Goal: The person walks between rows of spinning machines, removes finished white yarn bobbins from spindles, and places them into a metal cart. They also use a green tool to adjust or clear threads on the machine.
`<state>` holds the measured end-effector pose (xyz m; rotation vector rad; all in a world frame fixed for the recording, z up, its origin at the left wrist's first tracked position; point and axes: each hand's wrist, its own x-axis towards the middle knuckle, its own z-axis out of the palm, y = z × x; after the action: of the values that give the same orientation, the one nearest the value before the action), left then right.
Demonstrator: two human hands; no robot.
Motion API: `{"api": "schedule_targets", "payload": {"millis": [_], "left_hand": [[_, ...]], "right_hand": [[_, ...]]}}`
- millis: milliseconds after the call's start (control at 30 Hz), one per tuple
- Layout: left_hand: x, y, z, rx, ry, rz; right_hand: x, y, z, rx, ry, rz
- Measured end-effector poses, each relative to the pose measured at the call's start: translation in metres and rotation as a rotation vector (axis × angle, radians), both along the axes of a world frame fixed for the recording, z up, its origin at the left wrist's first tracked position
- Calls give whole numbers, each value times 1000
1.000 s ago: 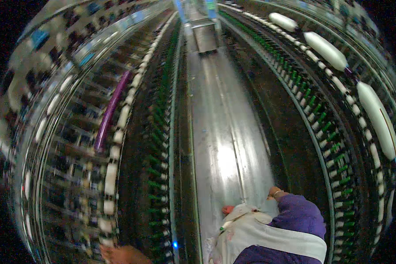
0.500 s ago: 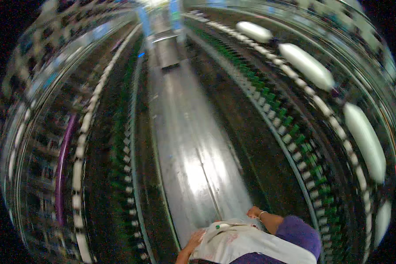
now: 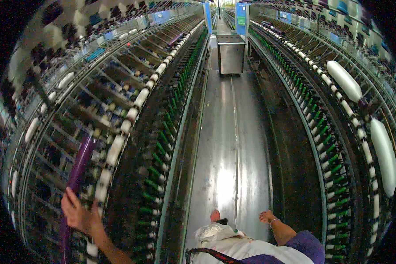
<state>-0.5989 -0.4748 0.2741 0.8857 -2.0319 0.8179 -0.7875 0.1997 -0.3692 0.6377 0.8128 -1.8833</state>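
Left hand (image 3: 80, 215) across purple tube (image 3: 80, 163), grip spread — right hand (image 3: 267, 216) loosely half-curled

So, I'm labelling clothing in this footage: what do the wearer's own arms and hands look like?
Both the left hand and the right hand are gloveless. A thin, pale band circles the right wrist. A purple sleeve covers the upper right arm, leaving that forearm uncovered. No sleeve shows on the visible left forearm.
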Motion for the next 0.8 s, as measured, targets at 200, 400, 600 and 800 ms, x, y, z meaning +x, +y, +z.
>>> {"api": "schedule_targets", "payload": {"millis": [200, 400, 600, 800], "left_hand": [[-7, -42, 65, 572, -344, -179], [-127, 3, 102, 96, 9, 416], [-443, 2, 117, 515, 196, -326], [-840, -32, 94, 556, -87, -742]], "right_hand": [[-164, -188, 174, 449, 784, 413], [-244, -403, 270, -685, 1348, 1199], [-438, -407, 245, -425, 1411, 1513], [-660, -412, 270, -556, 1742, 1413]]}}
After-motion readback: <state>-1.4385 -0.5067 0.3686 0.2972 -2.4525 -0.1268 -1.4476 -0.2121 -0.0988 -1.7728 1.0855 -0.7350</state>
